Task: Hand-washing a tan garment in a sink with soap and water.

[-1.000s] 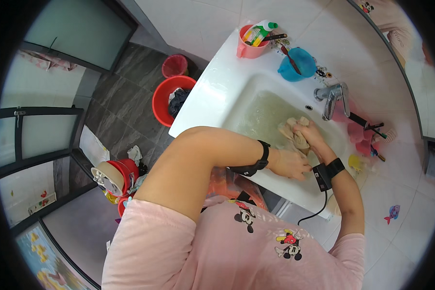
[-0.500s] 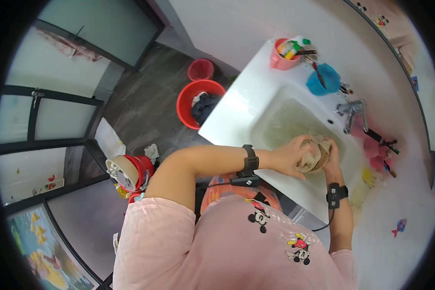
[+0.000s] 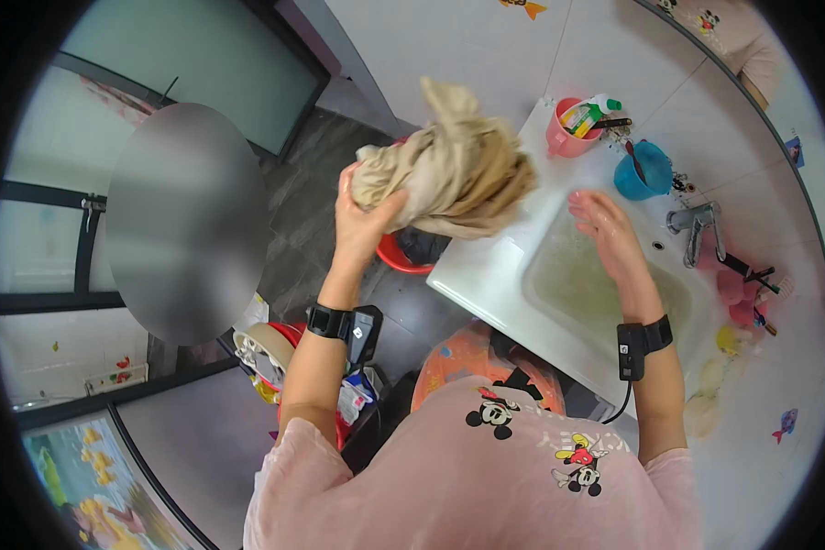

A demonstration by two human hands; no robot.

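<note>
My left hand [image 3: 362,225] grips a bunched, twisted beige cloth [image 3: 454,174]. It is raised over the left end of the white sink counter [image 3: 486,261], and its kind of garment cannot be made out. Several folds hang loosely, some a darker tan. Above the basin [image 3: 543,252], my right hand [image 3: 610,234] is held with its fingers stretched out and nothing in it. Cloudy, greenish water [image 3: 577,284] fills the basin beneath it.
Behind the basin stand a pink cup [image 3: 570,137] with tubes, a blue cup [image 3: 642,174] and a chrome faucet [image 3: 695,225]. On the floor, a red tub [image 3: 399,257] holds dark cloth, partly hidden by the beige bundle. A grey blurred oval [image 3: 188,225] covers the left.
Both hands held the beige cloth low over the basin before. My left hand has lifted it up and to the left, where it is spread larger. My right hand has let go.
</note>
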